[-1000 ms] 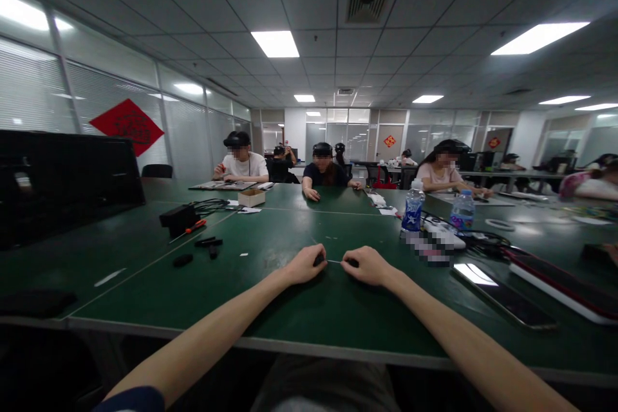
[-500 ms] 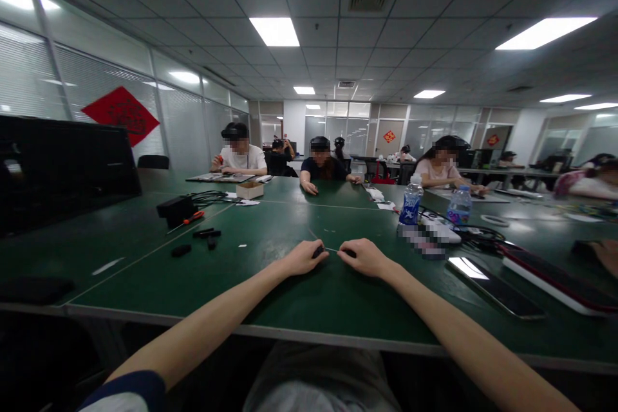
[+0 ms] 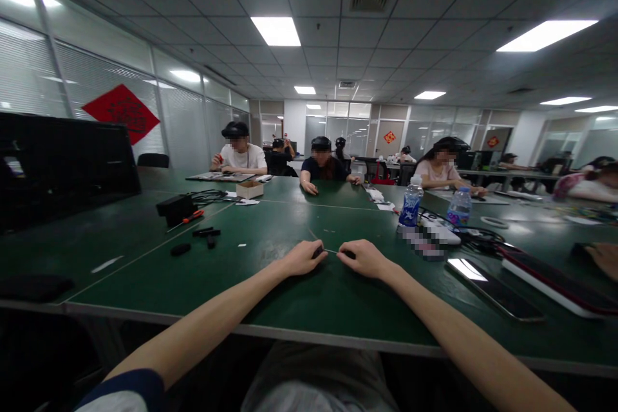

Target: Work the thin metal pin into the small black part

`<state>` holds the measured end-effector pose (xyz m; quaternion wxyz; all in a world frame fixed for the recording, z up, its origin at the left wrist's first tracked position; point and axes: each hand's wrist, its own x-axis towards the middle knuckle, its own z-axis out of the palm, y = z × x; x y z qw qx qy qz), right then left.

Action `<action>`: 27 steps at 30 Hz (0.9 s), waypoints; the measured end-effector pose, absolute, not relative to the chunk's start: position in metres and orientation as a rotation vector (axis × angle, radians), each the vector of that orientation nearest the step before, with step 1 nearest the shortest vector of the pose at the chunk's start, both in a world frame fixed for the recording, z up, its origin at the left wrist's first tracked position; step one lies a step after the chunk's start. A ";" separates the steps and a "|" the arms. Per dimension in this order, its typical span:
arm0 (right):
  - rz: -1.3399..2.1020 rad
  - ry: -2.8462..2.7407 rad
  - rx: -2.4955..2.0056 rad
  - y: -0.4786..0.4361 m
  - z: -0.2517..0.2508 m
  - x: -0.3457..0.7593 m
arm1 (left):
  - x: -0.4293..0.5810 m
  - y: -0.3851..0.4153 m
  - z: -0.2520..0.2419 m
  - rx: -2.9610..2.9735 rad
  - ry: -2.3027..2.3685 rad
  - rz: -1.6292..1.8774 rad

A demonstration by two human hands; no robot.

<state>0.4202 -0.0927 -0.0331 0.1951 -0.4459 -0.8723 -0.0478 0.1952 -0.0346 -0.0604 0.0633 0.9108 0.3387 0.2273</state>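
Observation:
My left hand (image 3: 303,258) rests on the green table (image 3: 270,302), its fingers curled round a small black object (image 3: 317,252). Just to its right lies my right hand (image 3: 365,259), closed in the same way. A dark bit (image 3: 348,254) shows between its thumb and fingers, too small to name. The two hands are a short gap apart. A thin pale line (image 3: 331,251) spans that gap; whether it is a slim rod or a mark on the table I cannot tell.
Left of my hands are small black parts (image 3: 207,233), an orange-handled screwdriver (image 3: 193,217), a black box (image 3: 174,210) and an open carton (image 3: 250,189). At right are bottles (image 3: 411,205), cables and a phone (image 3: 495,290). A large dark screen (image 3: 67,167) stands left. Co-workers sit opposite.
Both hands stay in nearly the same place and closed. The camera view has shifted very slightly.

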 end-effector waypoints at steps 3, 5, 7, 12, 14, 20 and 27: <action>-0.132 -2.453 -1.257 -0.093 -0.032 0.420 | 0.195 -0.038 -0.059 2.739 1.020 0.698; -0.123 -2.457 -1.276 -0.094 -0.032 0.420 | 0.195 -0.039 -0.058 2.732 1.019 0.701; -0.119 -2.460 -1.287 -0.094 -0.032 0.420 | 0.195 -0.039 -0.058 2.724 1.028 0.696; -0.139 -2.463 -1.263 -0.092 -0.033 0.421 | 0.195 -0.037 -0.059 2.746 1.021 0.701; -0.144 -2.465 -1.263 -0.091 -0.034 0.422 | 0.195 -0.037 -0.059 2.747 1.019 0.699; -0.153 -2.455 -1.335 -0.090 -0.036 0.422 | 0.195 -0.041 -0.056 2.719 1.010 0.706; -0.182 -2.477 -1.426 -0.090 -0.036 0.423 | 0.194 -0.044 -0.053 2.673 0.997 0.707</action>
